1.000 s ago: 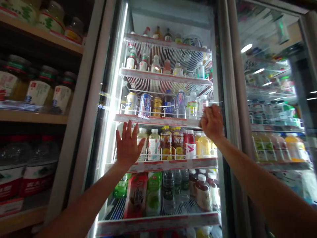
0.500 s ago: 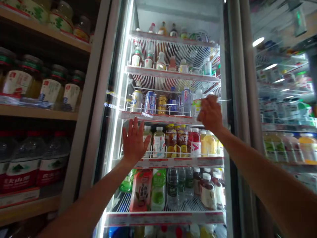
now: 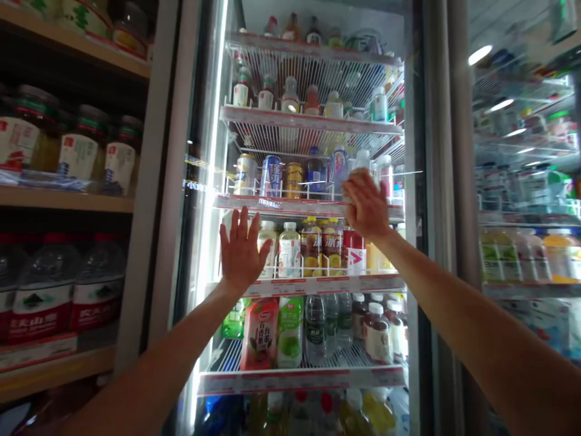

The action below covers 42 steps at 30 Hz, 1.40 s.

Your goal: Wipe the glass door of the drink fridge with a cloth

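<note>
A glass door (image 3: pixel 313 12) of a lit drinks fridge stands in front of me. My left hand (image 3: pixel 242 254) lies with fingers spread and palm against the glass, in front of the tea bottles (image 3: pixel 289 248). Higher and to the right, my right hand (image 3: pixel 368 209) is bent against the glass, its fingers close together. A pale edge shows above those fingers; it looks like a cloth (image 3: pixel 358 174), mostly hidden by the hand. Behind the right hand stand a purple can (image 3: pixel 339 166) and a red-labelled bottle (image 3: pixel 355 251).
Wooden shelves (image 3: pixel 68 200) with jars and large water bottles (image 3: pixel 43 290) run along the left. A metal door frame (image 3: pixel 447 181) borders the glass on the right, with another glass-fronted fridge (image 3: pixel 529 230) beyond it. Wire shelves (image 3: pixel 313 115) hold several drinks.
My right hand has moved left across the glass, from the shelf's right end toward the purple can. My left hand keeps its place on the glass; the view has shifted slightly.
</note>
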### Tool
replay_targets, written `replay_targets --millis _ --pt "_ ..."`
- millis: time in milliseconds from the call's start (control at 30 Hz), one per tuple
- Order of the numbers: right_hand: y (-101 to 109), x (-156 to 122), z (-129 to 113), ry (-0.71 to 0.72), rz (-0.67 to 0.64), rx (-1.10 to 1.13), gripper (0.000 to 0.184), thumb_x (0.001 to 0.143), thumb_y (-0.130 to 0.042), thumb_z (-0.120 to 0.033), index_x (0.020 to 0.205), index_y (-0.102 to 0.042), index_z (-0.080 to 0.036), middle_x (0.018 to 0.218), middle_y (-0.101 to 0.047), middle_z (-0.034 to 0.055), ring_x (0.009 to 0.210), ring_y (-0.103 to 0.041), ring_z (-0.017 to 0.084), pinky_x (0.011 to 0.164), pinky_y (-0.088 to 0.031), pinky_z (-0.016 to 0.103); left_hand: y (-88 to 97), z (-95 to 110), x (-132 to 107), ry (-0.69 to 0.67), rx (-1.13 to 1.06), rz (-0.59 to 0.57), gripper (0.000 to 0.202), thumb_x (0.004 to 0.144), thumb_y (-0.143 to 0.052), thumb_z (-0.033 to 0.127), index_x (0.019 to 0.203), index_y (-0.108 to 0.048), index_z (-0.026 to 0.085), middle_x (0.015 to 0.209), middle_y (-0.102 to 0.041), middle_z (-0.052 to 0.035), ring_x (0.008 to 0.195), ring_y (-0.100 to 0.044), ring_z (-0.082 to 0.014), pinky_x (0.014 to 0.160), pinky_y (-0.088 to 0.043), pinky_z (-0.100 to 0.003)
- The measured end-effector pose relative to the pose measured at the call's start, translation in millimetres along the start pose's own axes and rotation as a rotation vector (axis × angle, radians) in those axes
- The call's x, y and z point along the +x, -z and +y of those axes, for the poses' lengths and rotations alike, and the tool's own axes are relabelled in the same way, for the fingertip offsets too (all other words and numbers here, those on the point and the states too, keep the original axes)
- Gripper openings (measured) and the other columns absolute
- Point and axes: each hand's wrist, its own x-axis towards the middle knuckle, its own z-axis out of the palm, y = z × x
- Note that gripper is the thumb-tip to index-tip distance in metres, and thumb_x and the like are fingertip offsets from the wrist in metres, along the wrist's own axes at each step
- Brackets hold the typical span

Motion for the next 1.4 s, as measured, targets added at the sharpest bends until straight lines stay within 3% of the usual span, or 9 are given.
replay_targets --millis 100,300,467,533,767,833,1067,1300,1400 --pt "2.6 -13.1 8.7 -0.199 0.093 -0.04 0.051 0.075 -0.043 -0.016 0.125 -0.05 -0.011 0.135 -0.048 0.0136 0.135 -0.027 0.032 0.104 -0.026 0.06 -0.3 0.0 0.1 0.006 -0.005 -0.004 0.058 0.089 -0.037 0.044 0.139 -0.032 0.015 0.149 -0.024 -0.0172 0.14 -0.013 -0.029 0.112 -0.01 -0.054" --pt "8.2 -67.7 -30.7 0.398 -0.236 0.063 0.049 0.08 -0.042 -0.019 0.128 -0.047 -0.026 0.139 -0.045 0.0002 0.138 -0.025 0.019 0.111 -0.026 0.045 1.5 16.8 -16.0 -0.086 0.009 -0.012 0.054 0.09 -0.039 0.038 0.138 -0.033 0.015 0.148 -0.027 -0.0175 0.14 -0.016 -0.0281 0.112 -0.01 -0.053" --pt "10.3 -45.7 14.7 -0.19 -0.04 -0.054 0.051 0.084 -0.038 -0.023 0.135 -0.038 -0.017 0.146 -0.034 0.0106 0.137 -0.024 0.028 0.106 -0.026 0.056 -2.3 58.4 -46.1 -0.222 -0.047 -0.049 0.062 0.088 -0.046 0.038 0.142 -0.024 0.017 0.148 -0.028 -0.0139 0.14 -0.016 -0.025 0.114 -0.011 -0.048" --pt "9.6 -51.3 21.9 -0.253 -0.002 -0.052 0.052 0.086 -0.037 -0.025 0.137 -0.036 -0.015 0.147 -0.031 0.0122 0.137 -0.022 0.03 0.107 -0.028 0.055 -5.8 69.0 -59.9 -0.221 -0.051 -0.072 0.064 0.088 -0.047 0.039 0.143 -0.021 0.018 0.149 -0.028 -0.0134 0.14 -0.016 -0.0249 0.114 -0.01 -0.048" --pt "34.9 -240.3 -35.0 -0.09 -0.065 0.045 0.065 0.086 -0.042 -0.019 0.146 -0.017 -0.023 0.151 -0.023 0.0101 0.139 -0.019 0.031 0.104 -0.035 0.057 -11.4 68.0 -99.4 -0.241 -0.057 -0.121 0.066 0.087 -0.048 0.038 0.144 -0.021 0.017 0.146 -0.033 -0.0135 0.141 -0.014 -0.0242 0.114 -0.009 -0.047" --pt "41.8 -263.6 -29.7 -0.033 -0.126 0.031 0.063 0.086 -0.043 -0.018 0.145 -0.021 -0.024 0.15 -0.028 0.0097 0.138 -0.024 0.03 0.104 -0.036 0.054 -12.0 68.0 -102.6 -0.231 -0.056 -0.121 0.067 0.087 -0.048 0.038 0.144 -0.019 0.017 0.147 -0.032 -0.0138 0.141 -0.014 -0.0249 0.114 -0.01 -0.048" --pt "39.8 -187.1 47.8 -0.327 0.022 -0.095 0.056 0.088 -0.039 -0.023 0.143 -0.027 -0.015 0.149 -0.026 0.0162 0.138 -0.021 0.03 0.108 -0.029 0.057 -14.5 71.2 -118.7 -0.209 -0.09 -0.118 0.066 0.088 -0.048 0.035 0.144 -0.019 0.019 0.147 -0.029 -0.0137 0.14 -0.014 -0.024 0.114 -0.01 -0.047" --pt "68.2 -347.1 -39.9 -0.174 -0.188 -0.032 0.066 0.087 -0.041 -0.015 0.147 -0.014 -0.023 0.154 -0.015 0.0097 0.14 -0.017 0.031 0.104 -0.035 0.059 -10.4 70.9 -150.9 -0.219 -0.115 -0.152 0.069 0.085 -0.053 0.037 0.144 -0.021 0.02 0.145 -0.034 -0.0131 0.14 -0.014 -0.0242 0.114 -0.011 -0.046" --pt "65.1 -329.1 -36.1 -0.148 -0.179 -0.006 0.066 0.087 -0.041 -0.014 0.147 -0.013 -0.023 0.154 -0.016 0.0089 0.139 -0.019 0.031 0.105 -0.035 0.057 -9.1 69.8 -152.1 -0.222 -0.12 -0.157 0.069 0.084 -0.053 0.037 0.144 -0.022 0.02 0.145 -0.034 -0.0131 0.14 -0.015 -0.025 0.114 -0.011 -0.047"
